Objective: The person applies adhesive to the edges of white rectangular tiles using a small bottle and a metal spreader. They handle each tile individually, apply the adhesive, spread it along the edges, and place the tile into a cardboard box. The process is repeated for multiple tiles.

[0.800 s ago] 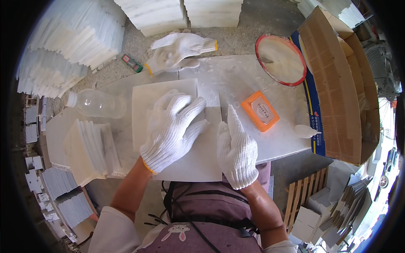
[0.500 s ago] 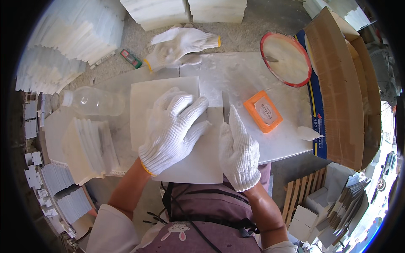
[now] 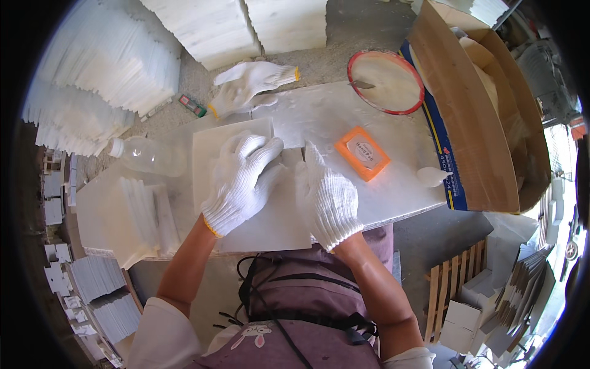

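Both hands wear white knitted gloves. Stretched out flat, the fingers of my left hand (image 3: 243, 181) rest on a square white slab (image 3: 206, 138). It lies over another white slab (image 3: 276, 230), whose near side reaches the table's front edge. My right hand (image 3: 330, 197) stands on its side along the right edge of the lower slab, with its fingers extended. Whether the right hand presses that edge is partly hidden. To its right lies an orange hand pad (image 3: 364, 154) with a pale label.
Around the worktable (image 3: 405, 184) are a clear plastic bottle (image 3: 147, 155), upright thin slabs (image 3: 126, 215), a spare glove (image 3: 252, 83), a small green-red box (image 3: 192, 105), a red-rimmed dish (image 3: 387, 83) of pale powder, a white dropper bottle (image 3: 432, 177) and a cardboard box (image 3: 479, 117). Slab stacks (image 3: 117, 67) stand behind.
The view has shifted, moving the table's things within it. My right hand has come closer to the lower slab's right edge and to my left hand, which stays on the upper slab.
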Demonstrator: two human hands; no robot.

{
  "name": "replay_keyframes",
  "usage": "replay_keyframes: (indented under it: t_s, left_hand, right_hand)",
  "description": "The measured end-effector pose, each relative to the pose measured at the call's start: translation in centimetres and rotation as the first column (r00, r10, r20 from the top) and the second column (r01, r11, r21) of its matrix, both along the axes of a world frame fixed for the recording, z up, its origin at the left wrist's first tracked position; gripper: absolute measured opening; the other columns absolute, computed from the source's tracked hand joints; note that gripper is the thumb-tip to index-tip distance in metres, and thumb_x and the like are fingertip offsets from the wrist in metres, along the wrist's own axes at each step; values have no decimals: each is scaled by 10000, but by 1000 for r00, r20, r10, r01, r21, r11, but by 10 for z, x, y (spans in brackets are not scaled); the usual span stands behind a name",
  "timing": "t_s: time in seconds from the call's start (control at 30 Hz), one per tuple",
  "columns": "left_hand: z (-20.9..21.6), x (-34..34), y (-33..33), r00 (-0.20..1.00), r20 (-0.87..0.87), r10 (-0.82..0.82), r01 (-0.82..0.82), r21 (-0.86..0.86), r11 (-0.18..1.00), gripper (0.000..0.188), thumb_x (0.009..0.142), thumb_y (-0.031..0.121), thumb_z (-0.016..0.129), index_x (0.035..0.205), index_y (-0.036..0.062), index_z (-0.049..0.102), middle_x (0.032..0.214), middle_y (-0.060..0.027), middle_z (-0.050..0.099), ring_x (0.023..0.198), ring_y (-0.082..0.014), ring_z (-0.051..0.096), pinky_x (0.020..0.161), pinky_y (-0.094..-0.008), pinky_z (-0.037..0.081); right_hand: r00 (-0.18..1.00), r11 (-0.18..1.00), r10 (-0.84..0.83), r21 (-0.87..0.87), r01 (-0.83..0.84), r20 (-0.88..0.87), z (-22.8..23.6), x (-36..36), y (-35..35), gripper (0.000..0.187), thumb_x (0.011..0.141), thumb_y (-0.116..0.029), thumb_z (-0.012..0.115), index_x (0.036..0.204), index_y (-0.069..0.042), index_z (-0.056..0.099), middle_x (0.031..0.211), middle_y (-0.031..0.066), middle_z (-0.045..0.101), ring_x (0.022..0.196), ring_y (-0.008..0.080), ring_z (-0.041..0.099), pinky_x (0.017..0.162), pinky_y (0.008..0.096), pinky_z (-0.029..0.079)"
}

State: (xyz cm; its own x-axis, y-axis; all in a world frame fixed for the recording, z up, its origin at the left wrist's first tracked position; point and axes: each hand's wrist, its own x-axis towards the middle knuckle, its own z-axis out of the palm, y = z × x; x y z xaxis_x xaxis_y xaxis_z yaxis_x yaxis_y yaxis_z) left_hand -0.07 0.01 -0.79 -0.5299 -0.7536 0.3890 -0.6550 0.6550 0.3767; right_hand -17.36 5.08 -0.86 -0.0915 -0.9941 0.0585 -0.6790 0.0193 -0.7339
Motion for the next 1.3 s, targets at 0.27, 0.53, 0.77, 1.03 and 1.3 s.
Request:
replay_keyframes:
  t_s: [0.27,0.53,0.77,1.03,1.3]
  left_hand:
    - [-4,-2,0,997,-44,-71,71,2,997,414,837,20,708,1232,40,585,1145,-159,526,1055,-353,532,941,-411,444]
    - [-9,-3,2,994,-86,-73,74,2,997,383,832,27,720,1196,41,600,1144,-156,541,1060,-355,536,927,-409,454]
    - [-9,1,2,996,-48,-69,68,-32,997,409,808,11,734,1193,52,604,1133,-142,552,1051,-356,536,920,-419,453]
    - [-2,-2,2,998,-43,-39,39,-15,999,399,793,24,747,1172,49,624,1107,-128,551,1032,-341,536,906,-408,455]
    - [1,-3,3,998,-45,-48,47,-13,999,404,806,16,738,1191,46,621,1113,-126,547,1026,-332,535,895,-399,462]
  right_hand:
    - [997,1000,22,-20,-20,74,-22,-5,-9,330,979,-224,474,1236,-39,566,801,230,667,716,441,633,636,499,508]
    - [993,967,-117,-226,117,16,-31,5,22,426,977,-266,511,1318,-13,532,605,190,630,512,372,628,501,446,522]
    - [995,976,-95,-194,94,2,-16,5,21,339,955,-187,572,1217,27,587,672,235,627,577,395,628,526,457,503]
    - [988,974,-132,-176,143,77,-13,7,20,325,949,-196,584,1182,30,606,650,236,615,567,400,623,509,449,499]
    - [995,990,-77,-116,84,64,-10,5,19,289,957,-180,575,1161,22,608,612,236,594,539,412,608,476,455,479]
